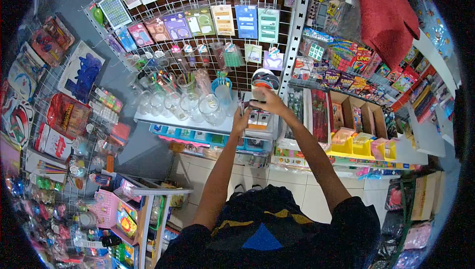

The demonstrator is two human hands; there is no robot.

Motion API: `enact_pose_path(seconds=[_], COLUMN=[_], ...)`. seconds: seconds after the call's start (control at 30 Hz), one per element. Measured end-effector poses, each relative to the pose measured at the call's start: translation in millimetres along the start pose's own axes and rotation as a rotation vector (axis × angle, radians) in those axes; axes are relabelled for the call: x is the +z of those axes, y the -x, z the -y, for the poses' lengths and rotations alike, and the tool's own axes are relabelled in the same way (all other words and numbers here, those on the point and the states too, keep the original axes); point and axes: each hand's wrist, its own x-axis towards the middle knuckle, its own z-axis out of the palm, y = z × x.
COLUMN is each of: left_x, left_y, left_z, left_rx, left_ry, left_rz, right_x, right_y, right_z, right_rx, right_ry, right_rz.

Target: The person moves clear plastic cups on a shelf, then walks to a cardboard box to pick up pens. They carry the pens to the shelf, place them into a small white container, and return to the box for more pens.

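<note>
Both of my hands reach forward over the white shelf [213, 126]. My left hand [240, 122] is closed around a slim, dark upright item [241, 102], whose kind I cannot make out. Close beside it, my right hand [269, 102] has its fingers bent over the small boxes, pinching something dark that they mostly hide. Below the right hand stand small dark-and-white boxes [259, 118]. Just behind it is a round black, white and orange item [265, 79]. Several clear glass jars [212, 109] stand to the left of my left hand.
A wire grid rack [198, 46] with carded goods rises behind the shelf. To the right are packed card games [332, 77], a yellow bin [354, 148] and a hanging red cloth [381, 17]. A metal-edged stand [148, 204] is at lower left, above the tiled floor [292, 195].
</note>
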Motion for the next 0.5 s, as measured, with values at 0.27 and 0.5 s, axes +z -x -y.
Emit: enact_pose_path(seconds=[0.27,0.5], left_x=[-13,3], left_y=[-6,-13], left_z=[2,-118], left_rx=[0.341,0.363], left_ry=[-0.062,0.212], left_rz=[-0.251,0.078], right_x=[-10,1], right_y=[24,27], right_z=[3,-7], right_rx=[0.052,0.069], right_ry=[0.069,-0.081], right_rz=[0.237,0.196])
